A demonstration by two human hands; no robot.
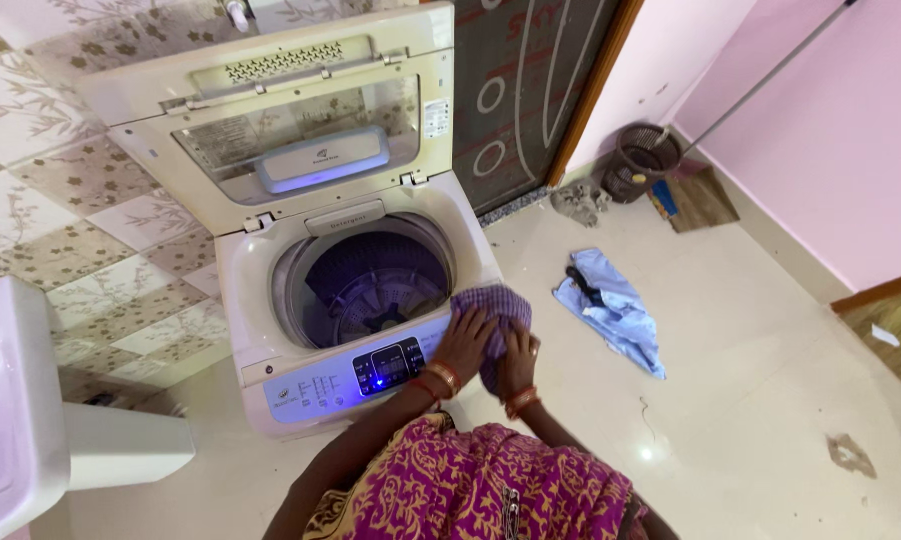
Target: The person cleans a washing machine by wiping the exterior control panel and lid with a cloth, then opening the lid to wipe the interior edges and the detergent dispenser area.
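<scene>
Pink walls, patterned tiled wall, glossy cream floor, dark door, white basin.

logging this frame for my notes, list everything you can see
washer: 1, white, centre left, lid up, drum looks empty
cloth: 1, purple checked, on washer's right front corner
blue garment: 1, light blue, on floor right of washer
basket: 1, dark, by far wall corner
rag: 1, grey, on floor by door
door: 1, dark with white rings, behind washer
basin: 1, white, far left
left hand: 1, bangles on wrist, on cloth
right hand: 1, bangles on wrist, gripping cloth
</scene>
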